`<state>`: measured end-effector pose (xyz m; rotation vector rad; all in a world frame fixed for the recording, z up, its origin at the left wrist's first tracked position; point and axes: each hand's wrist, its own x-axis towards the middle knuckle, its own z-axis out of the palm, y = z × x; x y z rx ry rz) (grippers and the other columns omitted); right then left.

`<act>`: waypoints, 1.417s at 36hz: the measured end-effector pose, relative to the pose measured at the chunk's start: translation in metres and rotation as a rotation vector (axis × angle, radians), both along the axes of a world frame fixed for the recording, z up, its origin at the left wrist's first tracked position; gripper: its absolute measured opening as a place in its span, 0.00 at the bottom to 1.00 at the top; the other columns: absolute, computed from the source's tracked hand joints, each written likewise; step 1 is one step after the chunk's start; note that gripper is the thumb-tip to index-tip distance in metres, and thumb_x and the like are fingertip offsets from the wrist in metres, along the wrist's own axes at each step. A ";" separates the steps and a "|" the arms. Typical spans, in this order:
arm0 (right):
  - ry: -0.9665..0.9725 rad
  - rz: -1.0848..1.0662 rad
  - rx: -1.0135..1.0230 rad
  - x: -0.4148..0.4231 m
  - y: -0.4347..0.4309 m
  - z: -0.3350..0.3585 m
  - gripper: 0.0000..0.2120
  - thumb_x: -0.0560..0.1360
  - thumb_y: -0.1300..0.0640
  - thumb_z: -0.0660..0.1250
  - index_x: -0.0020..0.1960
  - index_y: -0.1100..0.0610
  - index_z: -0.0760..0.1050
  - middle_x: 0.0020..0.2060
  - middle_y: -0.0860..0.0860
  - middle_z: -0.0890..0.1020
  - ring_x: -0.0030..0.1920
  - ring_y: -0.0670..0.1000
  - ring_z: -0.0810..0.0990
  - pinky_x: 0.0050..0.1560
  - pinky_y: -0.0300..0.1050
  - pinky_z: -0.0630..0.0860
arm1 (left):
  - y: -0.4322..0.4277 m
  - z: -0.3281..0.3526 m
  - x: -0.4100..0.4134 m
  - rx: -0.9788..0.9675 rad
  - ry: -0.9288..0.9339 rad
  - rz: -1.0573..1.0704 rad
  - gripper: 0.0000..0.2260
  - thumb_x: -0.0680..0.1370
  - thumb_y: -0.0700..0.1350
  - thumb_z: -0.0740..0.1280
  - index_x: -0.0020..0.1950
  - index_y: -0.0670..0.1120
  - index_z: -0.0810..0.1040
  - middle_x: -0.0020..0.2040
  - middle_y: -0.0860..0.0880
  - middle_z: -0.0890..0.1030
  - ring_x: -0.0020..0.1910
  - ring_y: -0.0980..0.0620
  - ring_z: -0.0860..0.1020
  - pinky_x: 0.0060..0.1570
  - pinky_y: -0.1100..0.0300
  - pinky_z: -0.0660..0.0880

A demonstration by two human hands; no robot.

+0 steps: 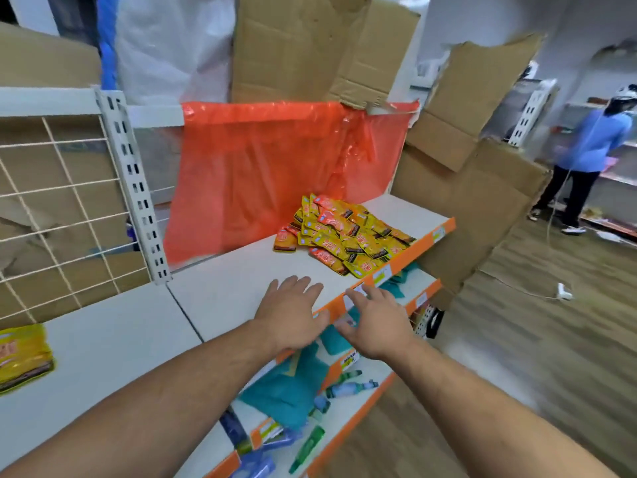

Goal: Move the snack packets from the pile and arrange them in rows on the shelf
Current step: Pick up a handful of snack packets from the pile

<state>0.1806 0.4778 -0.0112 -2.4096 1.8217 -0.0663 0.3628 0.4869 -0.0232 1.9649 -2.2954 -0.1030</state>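
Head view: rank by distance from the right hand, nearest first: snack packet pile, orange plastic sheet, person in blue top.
From the right hand:
1. snack packet pile, just ahead, slightly left.
2. orange plastic sheet, hanging behind the pile.
3. person in blue top, far right, across the floor.

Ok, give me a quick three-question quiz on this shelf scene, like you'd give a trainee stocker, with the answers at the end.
1. True or false: the left hand is holding a snack packet.
2. What hangs behind the pile of snack packets? A) an orange plastic sheet B) a green net C) a mirror
3. Short answer: are any packets lined up in rows on the top shelf yet?
Key: 1 false, it is open and empty. 2 A. 3 No, none are in rows.
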 end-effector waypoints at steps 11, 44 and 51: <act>0.004 -0.079 -0.009 -0.022 -0.140 0.014 0.34 0.77 0.37 0.62 0.79 0.46 0.58 0.79 0.52 0.59 0.77 0.58 0.58 0.73 0.59 0.63 | -0.154 0.004 -0.022 -0.062 0.000 -0.055 0.30 0.78 0.63 0.51 0.78 0.52 0.62 0.78 0.48 0.64 0.76 0.45 0.60 0.74 0.44 0.57; -0.196 0.528 -0.055 -0.020 -0.463 -0.011 0.24 0.74 0.39 0.64 0.61 0.56 0.78 0.58 0.55 0.80 0.60 0.60 0.76 0.61 0.54 0.74 | -0.343 0.007 -0.084 -0.060 -0.031 0.744 0.28 0.74 0.69 0.61 0.61 0.47 0.72 0.58 0.45 0.78 0.59 0.43 0.75 0.55 0.51 0.72; -0.260 0.536 0.009 -0.012 -0.479 -0.017 0.26 0.74 0.35 0.66 0.60 0.56 0.76 0.56 0.56 0.80 0.58 0.60 0.78 0.55 0.54 0.77 | -0.352 0.002 -0.112 0.067 0.099 1.002 0.34 0.71 0.71 0.66 0.62 0.44 0.70 0.57 0.44 0.81 0.56 0.42 0.80 0.47 0.53 0.73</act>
